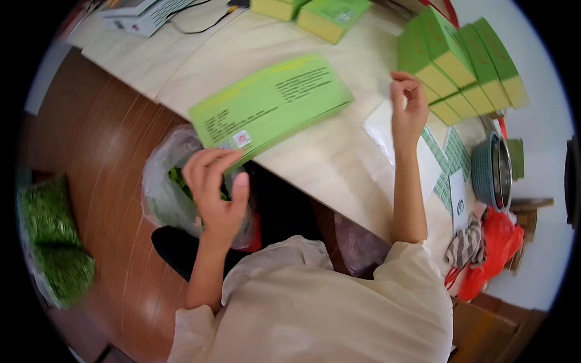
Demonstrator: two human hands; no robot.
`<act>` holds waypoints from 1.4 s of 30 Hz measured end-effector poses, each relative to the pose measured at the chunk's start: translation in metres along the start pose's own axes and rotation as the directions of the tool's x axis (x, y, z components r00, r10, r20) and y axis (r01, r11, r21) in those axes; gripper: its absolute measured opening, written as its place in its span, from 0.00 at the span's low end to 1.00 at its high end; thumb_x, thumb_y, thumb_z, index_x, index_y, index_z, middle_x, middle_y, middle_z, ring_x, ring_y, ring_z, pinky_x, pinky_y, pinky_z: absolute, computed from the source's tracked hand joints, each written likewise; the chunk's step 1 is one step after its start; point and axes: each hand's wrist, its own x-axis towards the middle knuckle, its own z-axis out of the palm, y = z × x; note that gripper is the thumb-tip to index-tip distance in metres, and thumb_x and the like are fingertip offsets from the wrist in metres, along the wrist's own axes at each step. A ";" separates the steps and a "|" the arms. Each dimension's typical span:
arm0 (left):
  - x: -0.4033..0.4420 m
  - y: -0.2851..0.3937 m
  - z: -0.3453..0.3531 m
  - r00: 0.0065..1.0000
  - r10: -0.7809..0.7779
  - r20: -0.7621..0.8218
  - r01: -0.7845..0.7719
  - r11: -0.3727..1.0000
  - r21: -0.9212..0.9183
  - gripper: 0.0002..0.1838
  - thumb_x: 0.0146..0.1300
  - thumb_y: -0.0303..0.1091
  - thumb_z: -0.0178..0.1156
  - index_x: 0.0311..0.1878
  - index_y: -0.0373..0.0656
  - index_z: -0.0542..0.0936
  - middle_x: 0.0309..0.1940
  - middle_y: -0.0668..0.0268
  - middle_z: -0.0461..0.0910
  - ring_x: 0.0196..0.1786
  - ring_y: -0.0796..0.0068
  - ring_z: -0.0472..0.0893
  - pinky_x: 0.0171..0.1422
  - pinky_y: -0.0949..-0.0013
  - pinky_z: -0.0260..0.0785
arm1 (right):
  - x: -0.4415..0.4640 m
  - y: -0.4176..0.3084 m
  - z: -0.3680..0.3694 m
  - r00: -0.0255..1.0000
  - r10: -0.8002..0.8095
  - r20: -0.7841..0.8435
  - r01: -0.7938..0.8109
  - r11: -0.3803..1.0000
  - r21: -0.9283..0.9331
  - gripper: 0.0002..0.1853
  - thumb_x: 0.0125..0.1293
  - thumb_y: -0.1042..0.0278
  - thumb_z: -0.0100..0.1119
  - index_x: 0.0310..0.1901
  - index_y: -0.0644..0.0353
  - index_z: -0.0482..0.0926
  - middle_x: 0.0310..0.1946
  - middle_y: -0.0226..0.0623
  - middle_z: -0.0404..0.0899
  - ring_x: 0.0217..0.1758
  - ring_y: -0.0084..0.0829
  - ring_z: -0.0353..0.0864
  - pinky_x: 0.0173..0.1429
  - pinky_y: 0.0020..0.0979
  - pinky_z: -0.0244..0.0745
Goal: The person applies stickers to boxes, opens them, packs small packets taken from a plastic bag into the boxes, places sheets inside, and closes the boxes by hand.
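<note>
A long green box (275, 103) with printed text lies on the table in front of me. It bears a small white sticker (241, 138) near its lower left corner. My left hand (215, 187) is at that corner, fingers apart and thumb out; whether the fingertips touch the box I cannot tell. To the right, my right hand (410, 109) is raised over the table by a white sheet (381, 130), its fingers curled together. Anything in that pinch is too small or blurred to make out. Sheets of green-patterned stickers (451, 160) lie beyond it.
Stacked green boxes (445, 57) stand at the right, with more boxes (333, 18) at the back. A blue basket (486, 169) and a red plastic bag (499, 248) sit at far right. An open plastic bag (160, 175) is below the table edge; green-filled bags (54, 242) lie left.
</note>
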 end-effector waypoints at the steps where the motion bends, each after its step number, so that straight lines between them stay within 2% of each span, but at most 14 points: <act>1: -0.002 0.008 0.000 1.000 -0.013 0.005 0.014 0.998 -0.061 0.12 0.59 0.34 0.59 0.45 0.43 0.81 0.43 0.61 0.76 0.52 0.57 0.70 0.60 0.59 0.58 | -0.008 -0.030 0.013 0.981 -0.137 0.136 0.145 0.988 -0.049 0.06 0.55 0.76 0.62 0.31 0.60 0.73 0.42 0.40 0.79 0.45 0.33 0.77 0.50 0.29 0.71; 3: -0.004 0.019 -0.001 0.990 -0.029 0.138 0.052 0.984 -0.169 0.14 0.65 0.36 0.52 0.46 0.38 0.80 0.44 0.58 0.75 0.49 0.61 0.72 0.58 0.64 0.61 | -0.026 -0.081 0.035 0.841 -0.399 0.365 0.407 0.912 0.060 0.09 0.47 0.78 0.64 0.29 0.60 0.73 0.44 0.42 0.78 0.49 0.41 0.76 0.52 0.34 0.70; 5: -0.005 0.026 0.000 0.978 -0.065 0.199 0.112 0.966 -0.234 0.15 0.67 0.35 0.50 0.47 0.35 0.79 0.44 0.57 0.75 0.48 0.61 0.73 0.56 0.65 0.63 | -0.050 -0.101 0.051 0.744 -0.486 0.458 0.428 0.874 0.231 0.11 0.44 0.77 0.65 0.29 0.60 0.73 0.44 0.41 0.77 0.48 0.44 0.75 0.52 0.37 0.69; 9: -0.018 0.024 0.005 0.954 -0.146 0.260 0.257 0.845 -0.468 0.13 0.68 0.34 0.51 0.45 0.36 0.78 0.39 0.59 0.75 0.42 0.61 0.75 0.50 0.64 0.64 | -0.078 -0.108 0.063 0.667 -0.539 0.514 0.426 0.842 0.331 0.12 0.45 0.74 0.67 0.30 0.59 0.72 0.44 0.40 0.76 0.47 0.45 0.75 0.50 0.39 0.69; 13: -0.017 0.019 0.002 0.944 -0.209 0.257 0.317 0.795 -0.517 0.12 0.69 0.34 0.50 0.45 0.35 0.78 0.37 0.59 0.75 0.39 0.61 0.75 0.47 0.66 0.66 | -0.070 -0.119 0.060 0.570 -0.476 0.670 0.384 0.875 0.295 0.18 0.48 0.66 0.71 0.38 0.60 0.74 0.42 0.41 0.76 0.44 0.43 0.76 0.45 0.40 0.71; 15: -0.013 0.017 -0.003 0.933 -0.260 0.250 0.355 0.783 -0.511 0.12 0.69 0.33 0.49 0.45 0.35 0.78 0.36 0.59 0.75 0.38 0.62 0.75 0.46 0.66 0.66 | -0.070 -0.117 0.062 0.628 -0.316 0.711 0.143 0.945 0.294 0.17 0.51 0.68 0.70 0.41 0.62 0.75 0.37 0.42 0.77 0.36 0.41 0.77 0.39 0.37 0.72; 17: -0.010 0.015 -0.009 0.926 -0.224 0.305 0.349 0.815 -0.462 0.17 0.72 0.35 0.44 0.46 0.30 0.77 0.40 0.56 0.77 0.44 0.67 0.76 0.52 0.70 0.66 | -0.069 -0.116 0.066 0.656 -0.265 0.706 0.097 0.958 0.270 0.13 0.53 0.72 0.68 0.40 0.62 0.77 0.31 0.41 0.78 0.30 0.39 0.77 0.34 0.35 0.72; 23: 0.007 0.017 -0.010 0.941 -0.315 0.121 0.336 0.847 -0.411 0.13 0.65 0.28 0.54 0.51 0.37 0.78 0.38 0.60 0.77 0.41 0.71 0.76 0.48 0.71 0.66 | -0.037 -0.123 0.081 0.660 -0.097 0.745 -0.047 0.984 0.169 0.03 0.57 0.78 0.62 0.33 0.64 0.78 0.25 0.39 0.78 0.25 0.32 0.76 0.30 0.28 0.70; 26: 0.009 0.005 -0.013 0.985 -0.168 -0.038 0.166 0.985 -0.056 0.14 0.59 0.25 0.60 0.49 0.41 0.79 0.43 0.61 0.78 0.48 0.66 0.75 0.51 0.68 0.67 | -0.019 -0.102 0.095 0.625 0.066 0.778 -0.210 0.974 0.086 0.04 0.59 0.76 0.61 0.33 0.67 0.79 0.24 0.38 0.79 0.25 0.25 0.75 0.30 0.26 0.70; 27: 0.010 0.002 -0.012 0.985 -0.170 -0.035 0.168 0.984 -0.055 0.14 0.59 0.25 0.60 0.49 0.41 0.79 0.43 0.61 0.78 0.48 0.66 0.75 0.51 0.68 0.67 | -0.017 -0.096 0.099 0.584 0.122 0.802 -0.287 0.956 0.063 0.04 0.60 0.76 0.61 0.34 0.68 0.79 0.24 0.37 0.80 0.25 0.23 0.74 0.31 0.26 0.70; 29: 0.013 -0.005 -0.009 0.998 -0.043 0.048 0.039 0.996 0.077 0.15 0.55 0.26 0.63 0.48 0.42 0.79 0.46 0.61 0.78 0.54 0.60 0.74 0.55 0.64 0.66 | -0.016 -0.095 0.101 0.551 0.143 0.822 -0.266 0.964 0.010 0.06 0.60 0.74 0.61 0.33 0.68 0.79 0.24 0.36 0.80 0.25 0.23 0.74 0.32 0.26 0.71; 33: 0.010 -0.010 0.006 0.990 -0.100 0.098 0.089 0.990 0.106 0.16 0.53 0.29 0.67 0.47 0.46 0.81 0.51 0.64 0.76 0.62 0.58 0.72 0.64 0.56 0.63 | -0.019 -0.090 0.106 0.523 0.175 0.834 -0.286 0.958 -0.022 0.06 0.59 0.73 0.61 0.33 0.68 0.79 0.24 0.37 0.80 0.25 0.24 0.75 0.32 0.27 0.71; 36: 0.012 -0.011 0.007 0.990 -0.110 0.085 0.100 0.988 0.114 0.16 0.51 0.30 0.67 0.46 0.48 0.80 0.50 0.65 0.77 0.60 0.60 0.73 0.69 0.52 0.60 | -0.019 -0.090 0.107 0.520 0.193 0.832 -0.287 0.957 -0.042 0.06 0.59 0.73 0.61 0.33 0.68 0.80 0.24 0.38 0.80 0.25 0.25 0.75 0.33 0.27 0.72; 42: 0.013 -0.012 0.006 0.993 -0.068 0.099 0.050 0.982 0.182 0.17 0.51 0.29 0.67 0.46 0.48 0.81 0.50 0.65 0.77 0.60 0.61 0.73 0.68 0.49 0.60 | -0.017 -0.091 0.107 0.517 0.193 0.834 -0.268 0.962 -0.056 0.06 0.58 0.73 0.61 0.33 0.68 0.80 0.24 0.39 0.80 0.25 0.26 0.76 0.33 0.28 0.72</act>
